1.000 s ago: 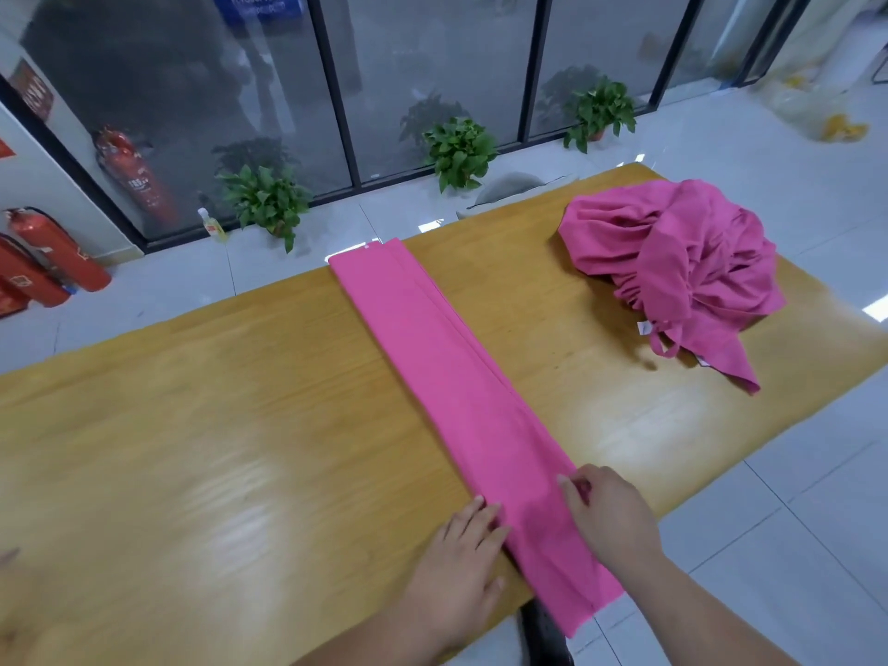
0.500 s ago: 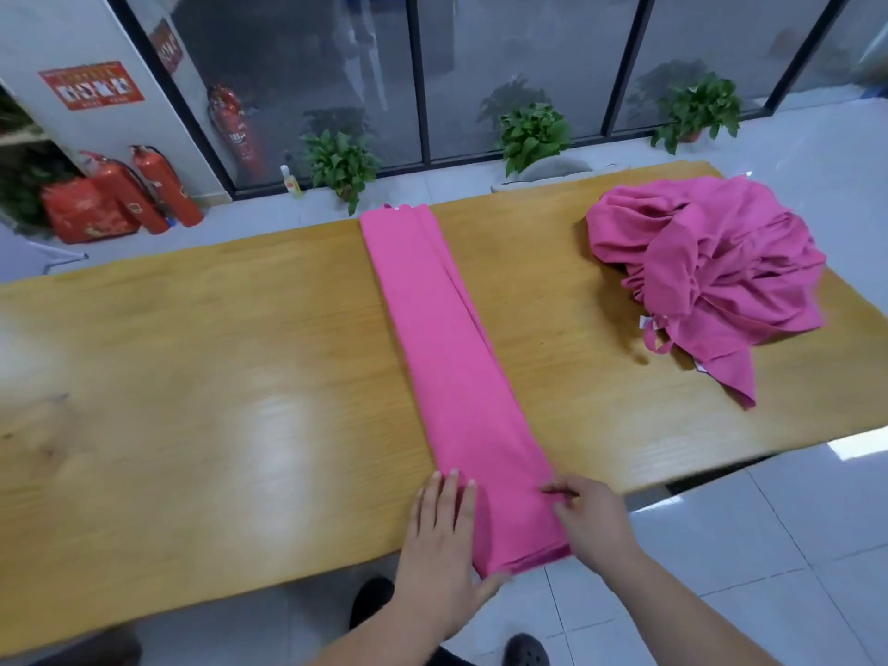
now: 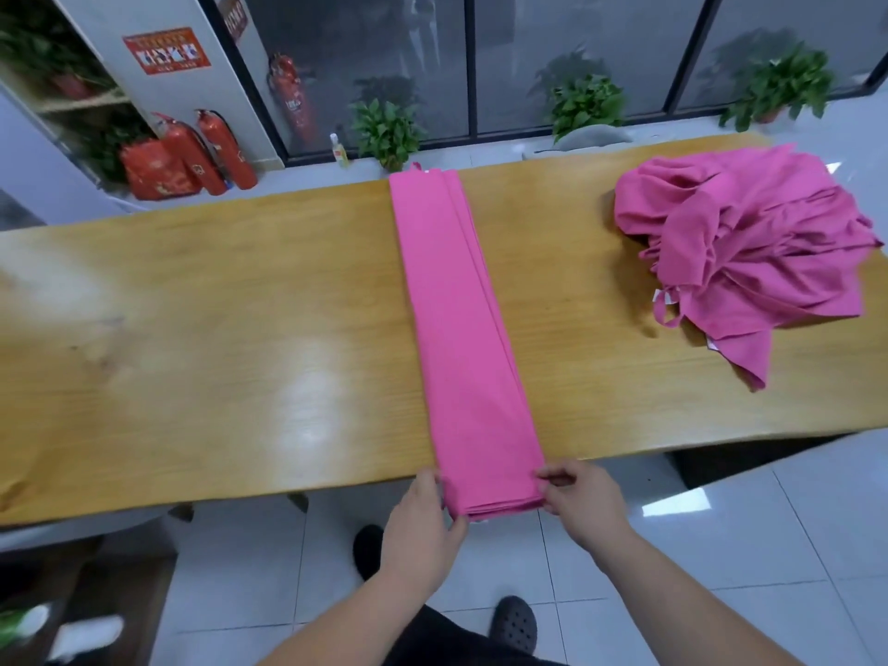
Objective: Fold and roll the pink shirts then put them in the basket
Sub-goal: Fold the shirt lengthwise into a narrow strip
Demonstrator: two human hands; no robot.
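Head view is showing the left hand [image 3: 423, 521] gripping the near left corner of the folded pink shirt [image 3: 456, 329], thumb lying along the cloth's near edge and fingers curling against its left side. The right hand [image 3: 581, 497] is pinching the near right corner, its fingers curling in against the thumb on the stacked layers. Between the two hands the shirt's near end is hanging just past the front edge of the wooden worktop [image 3: 192, 353]. From there the shirt is lying flat as one long narrow strip, running straight across the worktop to its far edge. Well apart to the right, a heap of pink shirts [image 3: 749, 252] is sitting crumpled on the same worktop. Beyond the far edge, potted plants [image 3: 384, 132] are standing along a glass wall, and red fire extinguishers [image 3: 226, 151] are standing at the left. A dark shoe [image 3: 514, 622] is resting on the tiled floor [image 3: 793, 545] below the hands.
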